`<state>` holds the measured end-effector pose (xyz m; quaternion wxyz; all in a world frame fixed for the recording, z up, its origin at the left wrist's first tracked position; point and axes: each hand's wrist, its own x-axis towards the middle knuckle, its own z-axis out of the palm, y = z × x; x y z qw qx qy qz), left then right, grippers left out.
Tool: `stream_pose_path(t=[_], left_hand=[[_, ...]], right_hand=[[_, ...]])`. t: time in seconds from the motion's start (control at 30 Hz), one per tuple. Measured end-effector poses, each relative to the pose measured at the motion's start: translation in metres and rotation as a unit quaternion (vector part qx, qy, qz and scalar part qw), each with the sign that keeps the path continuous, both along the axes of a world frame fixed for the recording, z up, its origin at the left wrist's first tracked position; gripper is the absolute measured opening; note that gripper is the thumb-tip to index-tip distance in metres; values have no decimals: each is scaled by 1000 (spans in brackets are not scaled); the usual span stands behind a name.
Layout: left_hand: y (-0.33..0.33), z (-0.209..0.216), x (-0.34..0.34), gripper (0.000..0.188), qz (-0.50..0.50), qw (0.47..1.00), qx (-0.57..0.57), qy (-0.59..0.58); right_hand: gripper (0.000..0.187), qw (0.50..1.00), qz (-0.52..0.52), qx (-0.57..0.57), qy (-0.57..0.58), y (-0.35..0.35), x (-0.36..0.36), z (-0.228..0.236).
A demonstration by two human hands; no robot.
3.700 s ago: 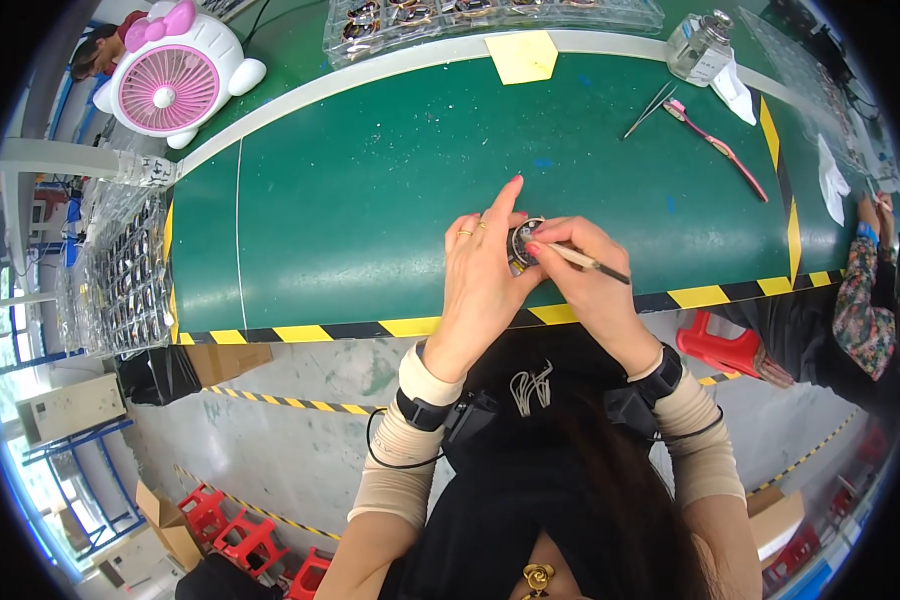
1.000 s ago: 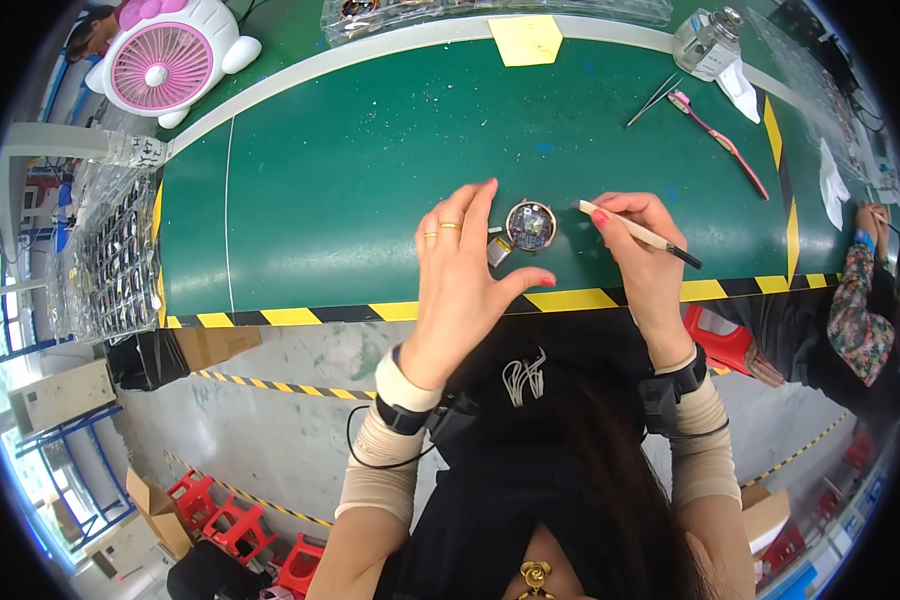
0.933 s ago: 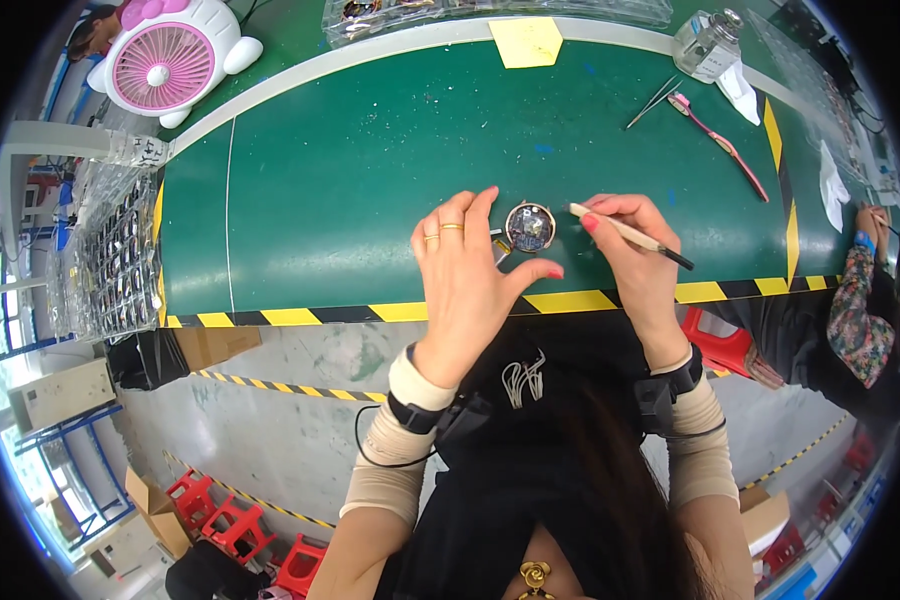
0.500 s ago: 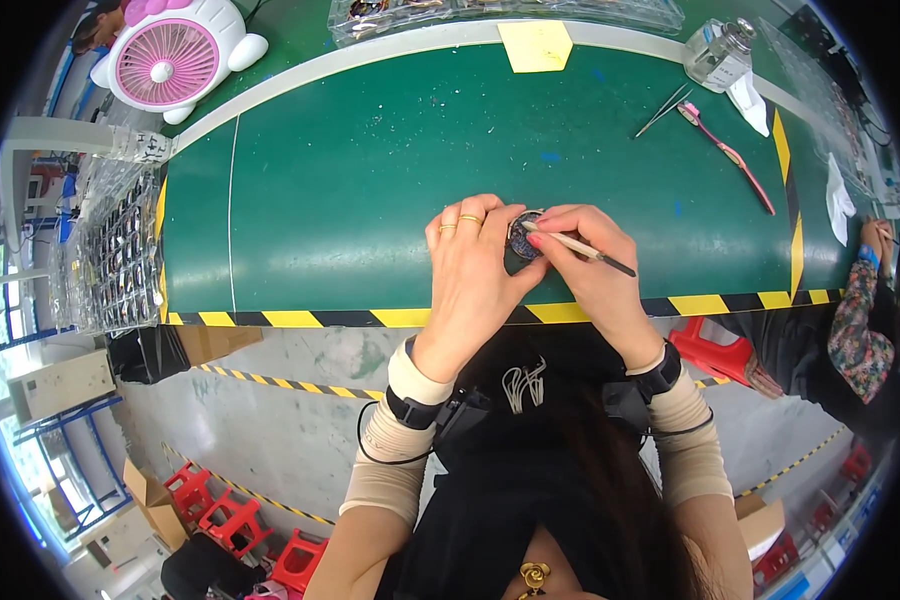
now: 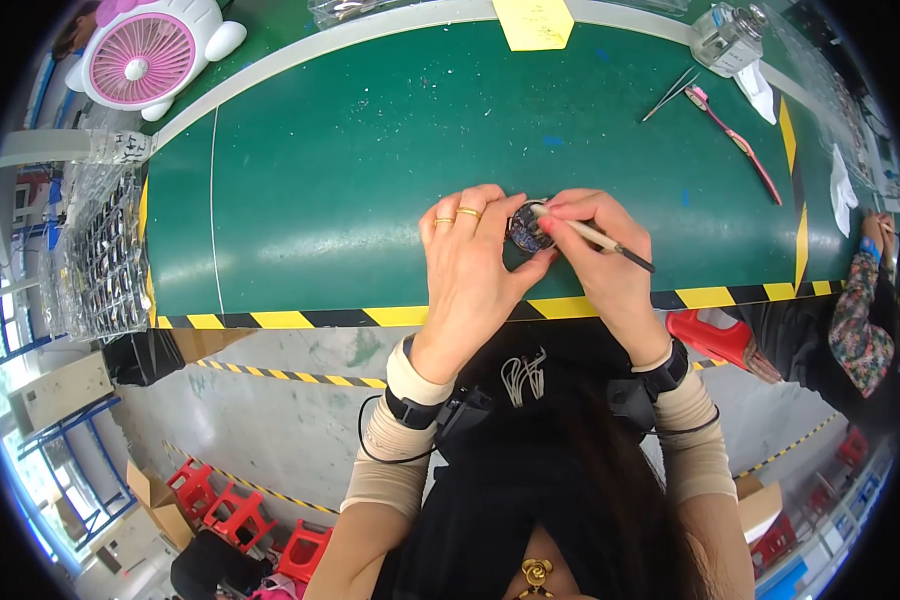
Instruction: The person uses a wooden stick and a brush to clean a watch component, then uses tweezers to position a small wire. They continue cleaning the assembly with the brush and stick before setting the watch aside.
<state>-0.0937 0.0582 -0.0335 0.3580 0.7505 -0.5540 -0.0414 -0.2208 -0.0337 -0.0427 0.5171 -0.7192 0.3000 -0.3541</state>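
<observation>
Centre of frame: one small round dark part (image 5: 526, 228), pinched in left hand (image 5: 473, 270) above the green bench mat (image 5: 370, 160). Right hand (image 5: 600, 260) closed on one thin brush (image 5: 595, 238), tip touching the part. Two gold rings on left fingers. Upper left: one pink fan (image 5: 150, 55). Top: one yellow note (image 5: 535, 22). Upper right: one glass bottle (image 5: 725, 38), one pair of tweezers (image 5: 670, 93), one pink brush (image 5: 735, 140).

Beige sleeves, black wrist straps, gold rings (image 5: 456, 216)

Left hand (image 5: 475, 262) curled, fingers closed in a grip; right hand (image 5: 602, 258) pinching beside it (fingertips meeting); both forearms rising from below.
</observation>
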Motion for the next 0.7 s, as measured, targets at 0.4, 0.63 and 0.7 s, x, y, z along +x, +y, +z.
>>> stream_pose_path(t=[0.4, 0.63, 0.7], left_hand=[[0, -1, 0, 50, -4, 1000, -4, 0], [1, 0, -2, 51, -5, 1000, -13, 9], [2, 0, -1, 51, -4, 1000, -8, 7]], right_hand=[[10, 999, 18, -26, 20, 1, -1, 2], [12, 999, -34, 23, 16, 3, -6, 0], [16, 999, 7, -46, 9, 2, -12, 1]])
